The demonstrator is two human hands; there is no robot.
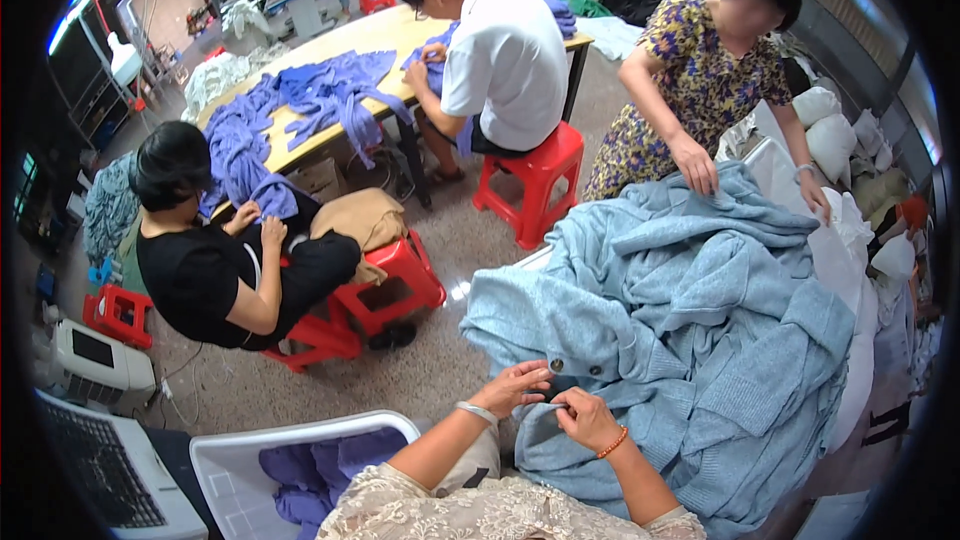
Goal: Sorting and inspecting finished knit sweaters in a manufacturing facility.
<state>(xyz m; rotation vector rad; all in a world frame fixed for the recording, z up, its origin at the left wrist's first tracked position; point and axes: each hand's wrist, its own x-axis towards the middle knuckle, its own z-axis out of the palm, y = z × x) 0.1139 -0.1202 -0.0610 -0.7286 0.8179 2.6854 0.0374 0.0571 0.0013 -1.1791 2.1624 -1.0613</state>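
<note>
A heap of light blue knit cardigans [720, 340] spreads in front of me, with two dark buttons [557, 366] showing near my hands. My right hand [588, 420], with an orange beaded bracelet on its wrist, pinches the edge of one cardigan [560, 440] at the near left of the heap. Just left of it, my left hand [515, 387] has its fingers stretched out beside the same edge. It wears a pale bangle and holds nothing that I can see.
A white bin [225, 480] with purple knitwear stands at my lower left. Across the heap, a person [690, 90] in a floral dress touches the cardigans. Two seated people handle purple garments at a yellow table [400, 40]. Red stools [535, 180] stand on the floor.
</note>
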